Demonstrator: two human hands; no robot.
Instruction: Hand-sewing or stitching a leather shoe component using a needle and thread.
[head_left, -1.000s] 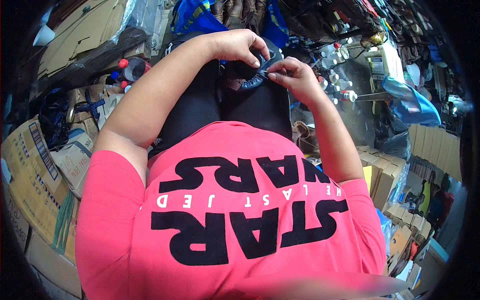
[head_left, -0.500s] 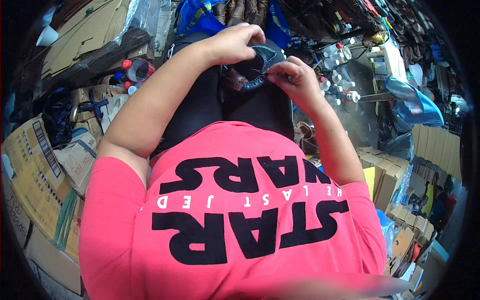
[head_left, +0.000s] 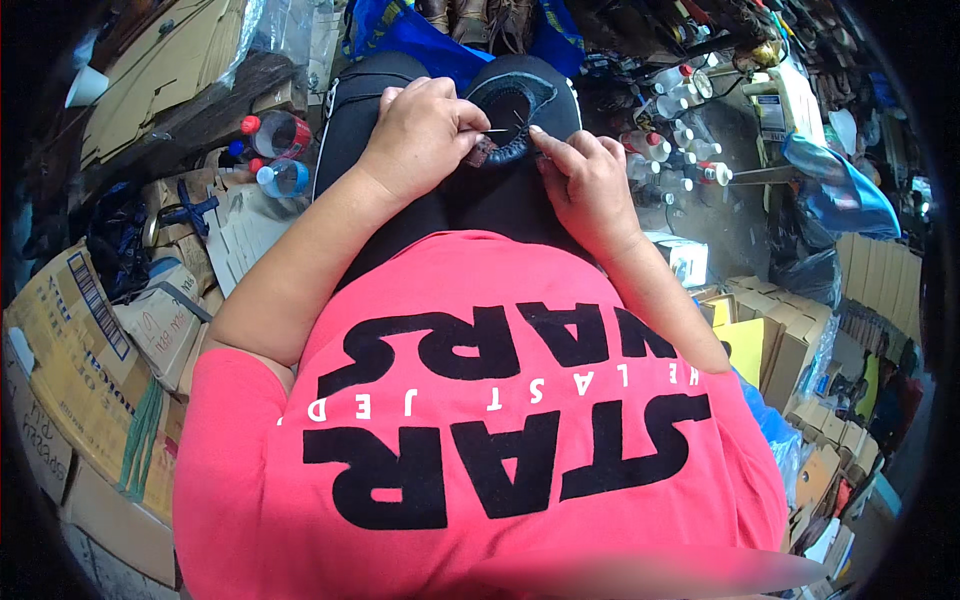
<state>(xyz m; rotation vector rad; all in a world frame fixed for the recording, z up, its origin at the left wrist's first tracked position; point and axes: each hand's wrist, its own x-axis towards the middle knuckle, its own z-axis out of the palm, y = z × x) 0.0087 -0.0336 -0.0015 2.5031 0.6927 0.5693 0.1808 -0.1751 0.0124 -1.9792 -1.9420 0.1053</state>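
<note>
A curved dark leather piece [head_left: 513,151] with close stitches along its near rim lies on my black-trousered thighs. It has a brown part [head_left: 482,153] at its left end and a grey-lined flap [head_left: 540,88] on the far side. Between thumb and forefinger, my left hand [head_left: 420,132] pinches a thin needle [head_left: 494,131] that points right over the opening. My right hand [head_left: 588,185] pinches the right side of the stitched rim, its fingers bent. A dark thread end stands up near the rim's middle.
Beyond my knees sits a blue bag [head_left: 560,45] with brown leather shoes [head_left: 470,22]. Plastic bottles stand to the right [head_left: 672,165] and left [head_left: 280,135]. Cardboard boxes [head_left: 75,340] crowd the left, more cartons [head_left: 775,350] the right. A blue plastic sheet [head_left: 845,190] hangs at right.
My left hand has come down and toward me from above the leather piece, and the needle now shows in its fingers. My right hand has shifted slightly nearer to me, still at the rim.
</note>
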